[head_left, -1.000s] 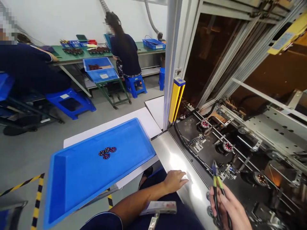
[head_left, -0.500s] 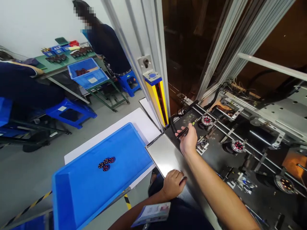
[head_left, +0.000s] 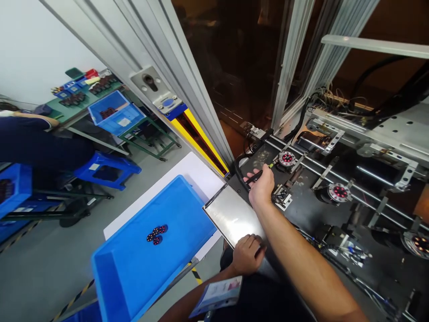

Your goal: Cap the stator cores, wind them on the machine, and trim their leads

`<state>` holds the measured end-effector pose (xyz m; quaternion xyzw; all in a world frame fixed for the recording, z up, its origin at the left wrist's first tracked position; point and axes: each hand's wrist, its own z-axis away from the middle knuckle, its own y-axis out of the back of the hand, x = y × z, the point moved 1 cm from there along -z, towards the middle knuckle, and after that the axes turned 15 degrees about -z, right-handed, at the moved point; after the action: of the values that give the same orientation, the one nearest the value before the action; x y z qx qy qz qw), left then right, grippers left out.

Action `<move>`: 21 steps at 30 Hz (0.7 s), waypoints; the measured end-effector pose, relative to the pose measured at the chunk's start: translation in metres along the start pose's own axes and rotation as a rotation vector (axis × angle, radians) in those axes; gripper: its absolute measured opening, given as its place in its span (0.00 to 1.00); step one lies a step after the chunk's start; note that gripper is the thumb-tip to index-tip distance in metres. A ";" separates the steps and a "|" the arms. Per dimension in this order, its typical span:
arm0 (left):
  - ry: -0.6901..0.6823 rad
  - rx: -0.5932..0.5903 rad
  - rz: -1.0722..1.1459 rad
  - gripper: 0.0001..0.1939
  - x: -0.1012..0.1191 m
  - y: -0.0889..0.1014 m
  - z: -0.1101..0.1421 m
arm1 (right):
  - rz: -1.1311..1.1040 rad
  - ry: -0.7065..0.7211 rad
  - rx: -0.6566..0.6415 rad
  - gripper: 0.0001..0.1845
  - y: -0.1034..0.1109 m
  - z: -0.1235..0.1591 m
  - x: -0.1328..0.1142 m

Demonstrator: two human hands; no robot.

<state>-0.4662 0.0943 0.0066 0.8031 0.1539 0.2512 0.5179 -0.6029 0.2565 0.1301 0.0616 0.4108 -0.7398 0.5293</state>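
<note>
My right hand [head_left: 263,188] is closed around a slim black pen-like tool [head_left: 254,177] with a yellow-green end. That end points at a round black part with red dots [head_left: 287,158], seated in a metal ring on the machine; I cannot tell whether they touch. My left hand [head_left: 247,256] rests with curled fingers on the shiny metal plate [head_left: 231,212] at the machine's front edge. A dark gap shows between its thumb and fingers, and whatever it may hold is hidden.
A blue tray [head_left: 134,268] with several round black parts [head_left: 156,234] stands to the left. An aluminium post with a yellow strip [head_left: 201,143] rises beyond my hands. More ring fixtures [head_left: 339,192] line the rails at right. A seated co-worker [head_left: 43,143] is at far left.
The view has shifted, so the post leans more and the co-worker near it is out of sight. The tool's end appears slightly nearer the round part. My left hand stays on the plate.
</note>
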 end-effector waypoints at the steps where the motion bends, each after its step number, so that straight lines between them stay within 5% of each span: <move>1: 0.000 0.001 0.001 0.04 0.000 0.000 0.000 | -0.004 -0.003 0.006 0.16 -0.001 0.000 -0.001; 16: 0.002 0.010 0.008 0.04 -0.001 -0.002 0.001 | -0.032 0.014 0.017 0.17 -0.001 -0.007 -0.003; 21: -0.007 0.009 -0.011 0.07 -0.001 -0.004 0.004 | -0.012 0.049 -0.084 0.14 -0.004 0.004 -0.005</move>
<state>-0.4649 0.0924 0.0015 0.8054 0.1575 0.2450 0.5163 -0.6026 0.2584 0.1375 0.0548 0.4547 -0.7232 0.5169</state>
